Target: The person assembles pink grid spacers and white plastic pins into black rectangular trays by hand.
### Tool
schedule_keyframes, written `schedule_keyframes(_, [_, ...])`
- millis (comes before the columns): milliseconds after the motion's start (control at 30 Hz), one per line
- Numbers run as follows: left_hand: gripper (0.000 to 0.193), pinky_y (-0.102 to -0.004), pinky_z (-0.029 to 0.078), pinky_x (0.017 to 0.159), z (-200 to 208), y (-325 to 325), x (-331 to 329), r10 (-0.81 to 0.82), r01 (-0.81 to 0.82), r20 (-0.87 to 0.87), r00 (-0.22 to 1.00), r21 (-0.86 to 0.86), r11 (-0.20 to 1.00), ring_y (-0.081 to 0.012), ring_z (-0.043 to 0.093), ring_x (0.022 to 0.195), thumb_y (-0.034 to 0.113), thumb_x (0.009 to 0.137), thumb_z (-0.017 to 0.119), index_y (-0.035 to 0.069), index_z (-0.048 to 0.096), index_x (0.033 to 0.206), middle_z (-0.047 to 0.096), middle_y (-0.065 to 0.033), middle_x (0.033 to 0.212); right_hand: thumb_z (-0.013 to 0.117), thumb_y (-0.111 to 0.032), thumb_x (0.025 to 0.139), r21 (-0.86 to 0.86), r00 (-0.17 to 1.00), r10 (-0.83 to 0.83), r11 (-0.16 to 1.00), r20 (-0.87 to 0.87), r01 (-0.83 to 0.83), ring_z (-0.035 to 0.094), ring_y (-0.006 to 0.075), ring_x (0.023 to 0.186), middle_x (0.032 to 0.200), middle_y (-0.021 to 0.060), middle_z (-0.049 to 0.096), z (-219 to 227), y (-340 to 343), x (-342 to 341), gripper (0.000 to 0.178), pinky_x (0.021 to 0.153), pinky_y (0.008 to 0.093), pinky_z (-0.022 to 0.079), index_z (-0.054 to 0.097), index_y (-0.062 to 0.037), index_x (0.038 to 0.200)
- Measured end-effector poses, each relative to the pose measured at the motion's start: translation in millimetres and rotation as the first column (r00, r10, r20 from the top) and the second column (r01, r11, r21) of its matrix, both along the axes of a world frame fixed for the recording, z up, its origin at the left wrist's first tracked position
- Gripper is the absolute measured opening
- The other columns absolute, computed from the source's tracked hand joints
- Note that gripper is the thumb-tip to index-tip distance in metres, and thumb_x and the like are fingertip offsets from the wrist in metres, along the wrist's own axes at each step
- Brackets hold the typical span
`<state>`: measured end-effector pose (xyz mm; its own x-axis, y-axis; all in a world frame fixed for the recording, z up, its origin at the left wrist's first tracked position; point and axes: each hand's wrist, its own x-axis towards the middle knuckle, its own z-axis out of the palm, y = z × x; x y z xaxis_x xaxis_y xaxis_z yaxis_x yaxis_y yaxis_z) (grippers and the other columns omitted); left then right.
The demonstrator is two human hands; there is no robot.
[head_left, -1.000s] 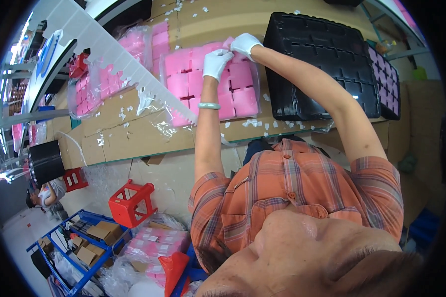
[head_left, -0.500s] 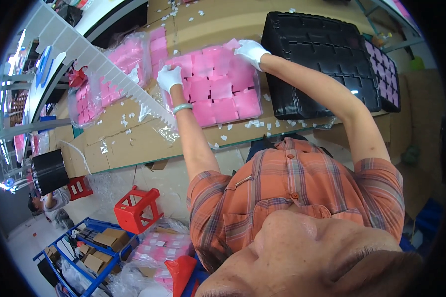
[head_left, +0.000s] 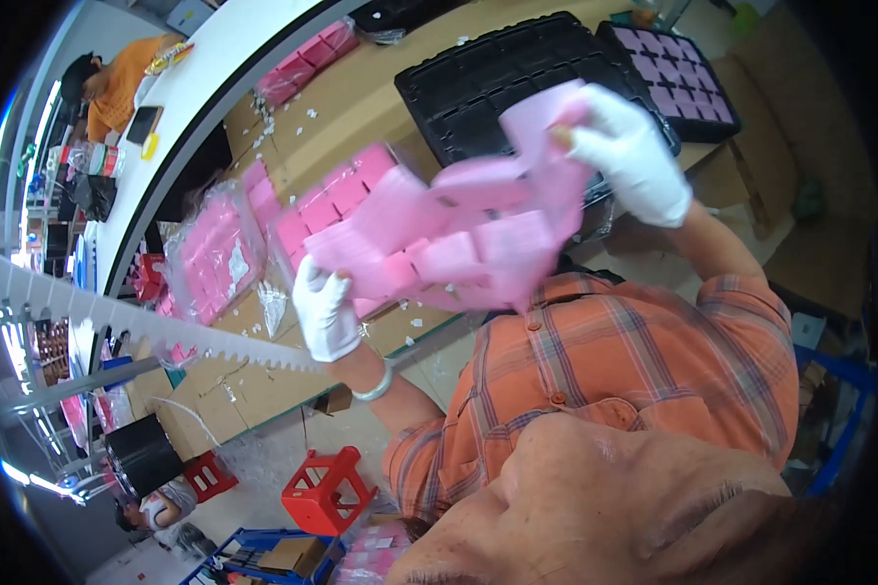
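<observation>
A thin pink foam sheet (head_left: 478,249) with cut slits is stretched between my two white-gloved hands, sagging in the middle and blurred by motion. My right hand (head_left: 634,161) grips its upper right corner, raised in front of the black trays. At the sheet's left edge, my left hand (head_left: 324,314) pinches it between thumb and fingers. Beneath and behind the sheet, a stack of slit pink foam sheets (head_left: 337,190) lies on the cardboard-covered table (head_left: 249,385), partly hidden.
Black plastic trays (head_left: 517,73) are stacked at the back, beside a black tray of pink pieces (head_left: 678,83). Plastic-wrapped pink foam (head_left: 210,249) lies to the left, near a notched pale strip (head_left: 166,327). A red stool (head_left: 330,490) stands below. A person in orange (head_left: 127,83) is across the white table.
Both hands have lifted a pink sheet off the stack toward my body. My right hand has come nearer and farther right. The view has shifted, showing a person in orange.
</observation>
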<state>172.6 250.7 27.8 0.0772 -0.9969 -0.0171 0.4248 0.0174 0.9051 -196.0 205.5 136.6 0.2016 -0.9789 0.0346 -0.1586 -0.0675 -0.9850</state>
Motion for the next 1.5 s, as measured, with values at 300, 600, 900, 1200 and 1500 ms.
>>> schedule_keyframes(300, [0.017,-0.0227,0.046,0.061,-2,-89,-179,-0.172,0.159,0.317,0.933,0.067,0.985,-0.009,0.059,0.07,0.007,0.083,0.071,0.001,0.067,0.099,0.067,-0.0024,0.082,0.062,-0.028,0.094,-0.142,0.967,-0.186,0.976,-0.172,0.163,0.055,0.0065,0.09,0.099,-0.002,0.062,-31,-78,-208,0.029,0.082,0.0209,0.044,0.063,-0.0039,0.11])
schedule_keyframes(600, [0.023,-0.028,0.046,0.064,-61,-207,-183,0.073,-0.046,0.657,0.75,-0.058,0.997,-0.0101,0.055,0.069,0.013,0.075,0.076,-0.005,0.068,0.086,0.065,-0.0047,0.074,0.068,-0.034,0.088,-0.157,0.954,-0.227,0.968,-0.196,0.198,0.057,0.0089,0.088,0.096,-0.0006,0.067,-157,-193,-221,0.038,0.081,0.0255,0.044,0.068,-0.0015,0.108])
schedule_keyframes(900, [0.023,-0.032,0.045,0.062,-47,-222,-176,0.147,-0.116,0.679,0.719,-0.091,0.989,-0.0158,0.056,0.066,0.016,0.079,0.073,-0.005,0.067,0.087,0.065,-0.0081,0.074,0.063,-0.036,0.093,-0.273,0.984,-0.174,0.949,-0.034,0.158,0.057,0.0104,0.077,0.086,0.0015,0.062,-129,-221,-188,0.036,0.073,0.0246,0.046,0.066,-0.0013,0.1])
schedule_keyframes(1200, [0.013,-0.018,0.036,0.05,77,-49,-194,-0.219,0.186,0.447,0.867,0.116,0.976,-0.0038,0.051,0.058,0.005,0.083,0.069,-0.001,0.07,0.095,0.065,-0.0006,0.074,0.062,-0.026,0.095,-0.241,0.96,-0.275,0.937,-0.057,0.254,0.053,0.0047,0.088,0.098,-0.0027,0.059,-6,-25,-237,0.026,0.079,0.0194,0.042,0.063,-0.0022,0.107])
schedule_keyframes(1500, [0.008,-0.0215,0.035,0.052,26,-120,-224,-0.135,0.132,0.573,0.808,0.047,0.99,-0.0037,0.044,0.057,0.009,0.083,0.07,0.001,0.068,0.084,0.056,0.0034,0.067,0.063,-0.033,0.093,-0.254,0.911,-0.193,0.962,-0.364,0.102,0.047,0.0062,0.08,0.084,-0.0046,0.052,-61,-102,-260,0.029,0.075,0.0237,0.04,0.062,-0.0041,0.094])
